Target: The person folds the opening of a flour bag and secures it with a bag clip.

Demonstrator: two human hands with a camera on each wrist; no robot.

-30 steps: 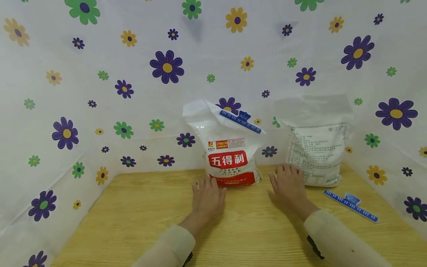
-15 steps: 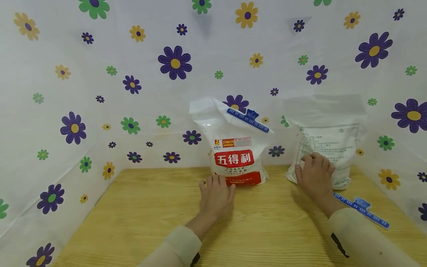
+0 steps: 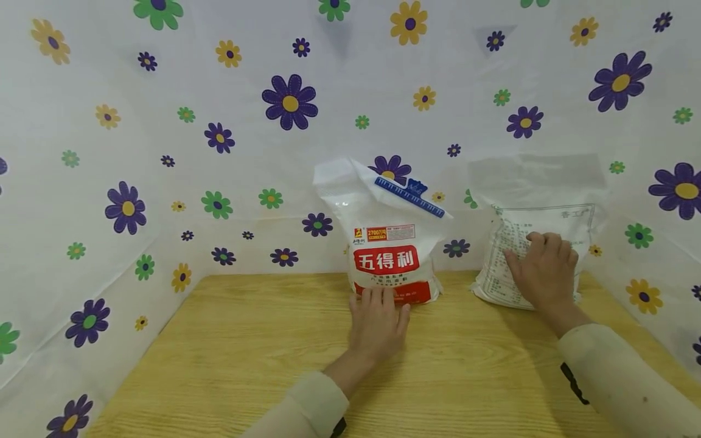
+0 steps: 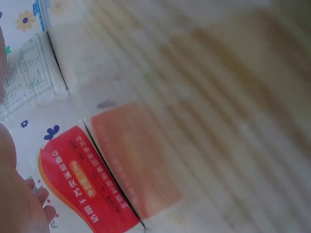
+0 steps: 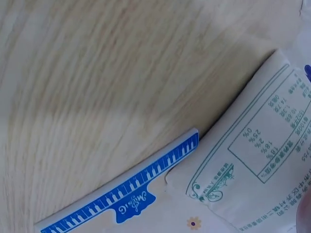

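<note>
One hand [image 3: 378, 326] before each white bag [image 3: 386, 242]

On the red-and-white bag [image 3: 391, 237], "五得利" is printed in white on a red panel [image 3: 386, 260]; above that, "2700万吨" is shown on a small label [image 3: 376, 233]. To the red-and-white bag's right, "香工" heads the green-printed bag [image 3: 537, 220], where "25%", "2%" and "18%" are listed lower down. Further right of the red-and-white bag, "Music" is lettered on a blue clip [image 5: 127, 188].
</note>
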